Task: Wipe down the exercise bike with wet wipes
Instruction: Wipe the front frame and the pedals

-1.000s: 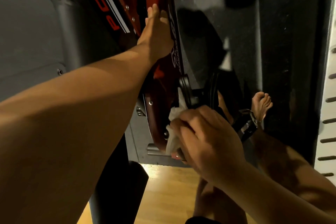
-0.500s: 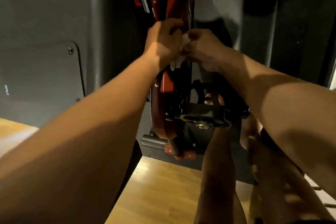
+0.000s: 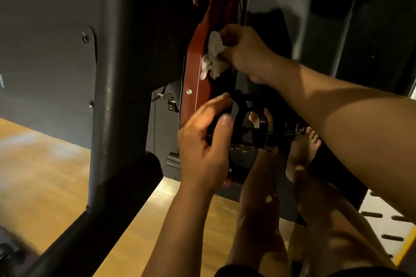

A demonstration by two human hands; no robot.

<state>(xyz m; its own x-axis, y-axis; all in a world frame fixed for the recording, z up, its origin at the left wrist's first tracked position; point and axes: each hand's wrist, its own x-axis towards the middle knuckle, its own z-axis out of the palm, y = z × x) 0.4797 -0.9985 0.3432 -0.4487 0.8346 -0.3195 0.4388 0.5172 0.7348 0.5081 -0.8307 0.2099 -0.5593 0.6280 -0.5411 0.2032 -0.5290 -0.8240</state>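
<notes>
The exercise bike's red side cover (image 3: 203,29) runs down the middle of the view, with a black pedal (image 3: 252,128) and strap below it. My right hand (image 3: 245,51) is shut on a crumpled white wet wipe (image 3: 212,58) and presses it against the red cover. Lower down, my left hand (image 3: 206,139) has its fingers around the black crank beside the pedal, thumb on the outer side.
A thick black frame post (image 3: 117,87) stands at the left, ending in a black floor bar (image 3: 108,209). Behind it is a grey wall panel (image 3: 45,63). Wood floor (image 3: 40,175) lies below. My bare legs and feet (image 3: 304,148) are beside the pedal.
My hands have parted from the upper cover. The right hand has come down the red cover with the wipe. The left hand has dropped to the crank by the pedal.
</notes>
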